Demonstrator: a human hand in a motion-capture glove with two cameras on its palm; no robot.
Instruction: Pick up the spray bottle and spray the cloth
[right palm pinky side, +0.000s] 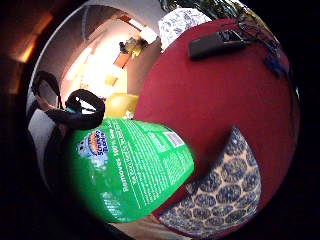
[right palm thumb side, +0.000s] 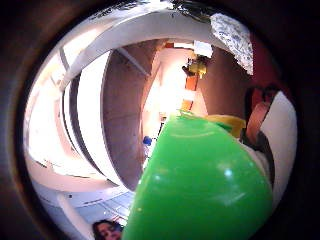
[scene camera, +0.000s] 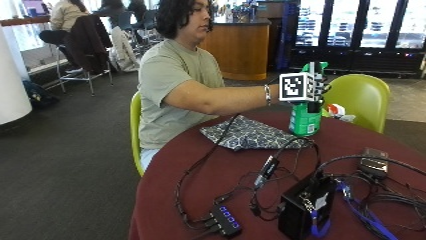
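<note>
In the outside view a green spray bottle (scene camera: 305, 121) stands upright at the far side of the round maroon table (scene camera: 166, 200). My gloved right hand (scene camera: 318, 92) grips its neck, fingers curled round it. Its base is at table level; whether it touches the table I cannot tell. A blue-and-white patterned cloth (scene camera: 249, 134) lies flat just beside the bottle, toward the person. The little finger side palm view shows the bottle's labelled body (right palm pinky side: 130, 170) close to the palm, with the cloth (right palm pinky side: 225, 185) below it on the table (right palm pinky side: 215, 95). Green bottle (right palm thumb side: 200, 185) fills much of the thumb side view.
Tangled cables, a black box (scene camera: 306, 210), a USB hub (scene camera: 226, 220) and a small black device (scene camera: 374, 162) cover the near and right parts of the table. A yellow-green chair (scene camera: 359, 95) stands behind the bottle. A black device (right palm pinky side: 215, 44) lies across the table.
</note>
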